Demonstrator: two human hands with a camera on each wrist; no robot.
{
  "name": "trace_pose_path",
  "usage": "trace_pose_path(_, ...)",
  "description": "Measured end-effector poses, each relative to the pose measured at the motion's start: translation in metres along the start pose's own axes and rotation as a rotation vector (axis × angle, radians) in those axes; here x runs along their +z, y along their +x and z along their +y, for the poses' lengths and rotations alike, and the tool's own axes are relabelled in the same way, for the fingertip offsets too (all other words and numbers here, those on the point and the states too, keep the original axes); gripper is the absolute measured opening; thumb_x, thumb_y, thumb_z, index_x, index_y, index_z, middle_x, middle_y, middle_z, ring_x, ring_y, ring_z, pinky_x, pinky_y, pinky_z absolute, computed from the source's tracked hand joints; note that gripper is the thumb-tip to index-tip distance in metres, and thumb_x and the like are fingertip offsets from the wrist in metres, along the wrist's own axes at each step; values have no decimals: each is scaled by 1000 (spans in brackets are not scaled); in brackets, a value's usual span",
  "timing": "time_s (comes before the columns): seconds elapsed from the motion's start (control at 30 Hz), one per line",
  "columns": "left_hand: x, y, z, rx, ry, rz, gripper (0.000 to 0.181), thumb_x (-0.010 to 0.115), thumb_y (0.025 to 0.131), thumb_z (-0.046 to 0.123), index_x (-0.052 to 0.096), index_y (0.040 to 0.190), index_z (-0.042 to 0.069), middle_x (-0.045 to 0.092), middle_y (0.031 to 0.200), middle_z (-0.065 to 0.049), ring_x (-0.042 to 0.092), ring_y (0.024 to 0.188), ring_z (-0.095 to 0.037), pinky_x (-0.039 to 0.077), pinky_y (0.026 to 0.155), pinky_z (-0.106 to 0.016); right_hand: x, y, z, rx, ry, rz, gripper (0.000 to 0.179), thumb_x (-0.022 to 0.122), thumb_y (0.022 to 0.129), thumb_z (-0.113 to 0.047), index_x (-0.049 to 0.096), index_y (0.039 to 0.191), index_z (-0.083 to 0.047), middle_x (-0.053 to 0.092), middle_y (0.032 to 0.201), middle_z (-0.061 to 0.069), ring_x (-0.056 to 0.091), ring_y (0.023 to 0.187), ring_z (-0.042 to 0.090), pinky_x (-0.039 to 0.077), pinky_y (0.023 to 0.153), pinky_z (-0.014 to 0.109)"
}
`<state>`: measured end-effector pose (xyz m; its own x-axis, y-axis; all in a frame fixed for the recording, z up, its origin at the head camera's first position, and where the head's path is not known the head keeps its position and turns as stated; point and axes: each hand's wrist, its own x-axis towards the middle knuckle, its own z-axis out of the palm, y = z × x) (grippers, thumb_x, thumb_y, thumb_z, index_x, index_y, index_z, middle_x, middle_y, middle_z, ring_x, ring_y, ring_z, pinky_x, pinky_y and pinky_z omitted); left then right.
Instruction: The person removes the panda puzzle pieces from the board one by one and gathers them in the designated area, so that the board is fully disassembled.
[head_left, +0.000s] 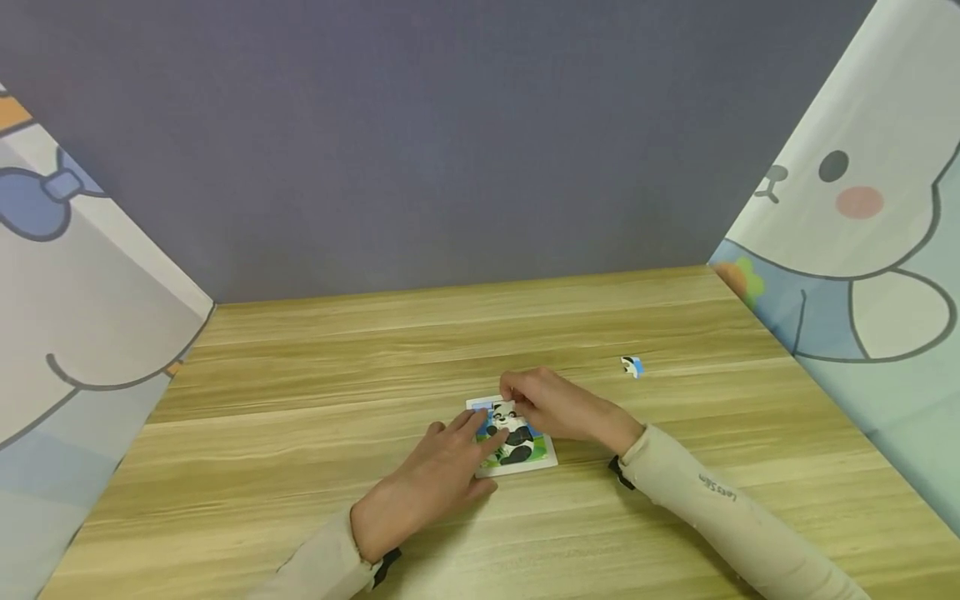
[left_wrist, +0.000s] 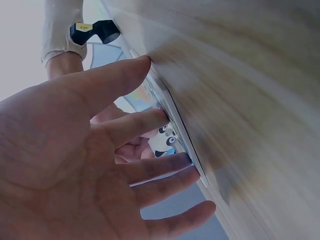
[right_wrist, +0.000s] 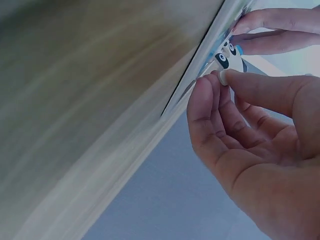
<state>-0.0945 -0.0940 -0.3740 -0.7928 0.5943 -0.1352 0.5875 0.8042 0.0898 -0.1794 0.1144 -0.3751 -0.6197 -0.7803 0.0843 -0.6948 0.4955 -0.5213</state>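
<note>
A small panda jigsaw puzzle in a white-bordered tray (head_left: 517, 469) lies flat on the wooden table. My left hand (head_left: 442, 467) rests on its left part, fingers spread and fairly straight, fingertips touching the picture. At the top edge of the tray, my right hand (head_left: 555, 404) pinches a puzzle piece (right_wrist: 231, 59) between thumb and curled fingers. That piece carries the panda's eyes and shows tilted up from the tray in the left wrist view. The panda's black and white body (head_left: 516, 446) appears in the lower picture, partly covered by my left fingers.
One loose puzzle piece (head_left: 632, 367), blue, white and black, lies on the table (head_left: 337, 358) to the right of the tray and farther back. A grey panel (head_left: 450, 150) rises behind the table, with cartoon-printed panels on both sides.
</note>
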Motion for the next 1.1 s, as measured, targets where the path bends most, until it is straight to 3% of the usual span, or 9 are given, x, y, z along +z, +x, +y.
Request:
trace_pose_path(0.33, -1, 1, 2, -18, 29, 21, 66, 69, 90, 50, 50, 148, 25, 41, 154, -16, 42, 140, -31, 47, 99, -54, -2, 2, -6, -14, -98, 57, 16, 54, 96, 9, 61, 99, -5, 63, 83, 2, 51, 68, 6, 48, 62, 21)
trace_pose_path(0.53, 1, -1, 3, -35, 22, 0, 64, 67, 92, 49, 50, 148, 25, 41, 154, -16, 41, 140, -32, 45, 101, -55, -12, 5, -6, 70, -28, 140, 16, 54, 98, 4, 63, 108, -4, 66, 84, 6, 52, 64, 7, 49, 59, 23)
trace_pose_path(1.1, 1, 0, 1, 18, 27, 73, 58, 71, 91, 43, 55, 144, 25, 47, 148, -14, 46, 135, -31, 47, 98, -56, -39, -11, 13, 199, 79, 134, 14, 53, 98, -2, 64, 103, -8, 66, 82, 2, 57, 68, 11, 50, 61, 29)
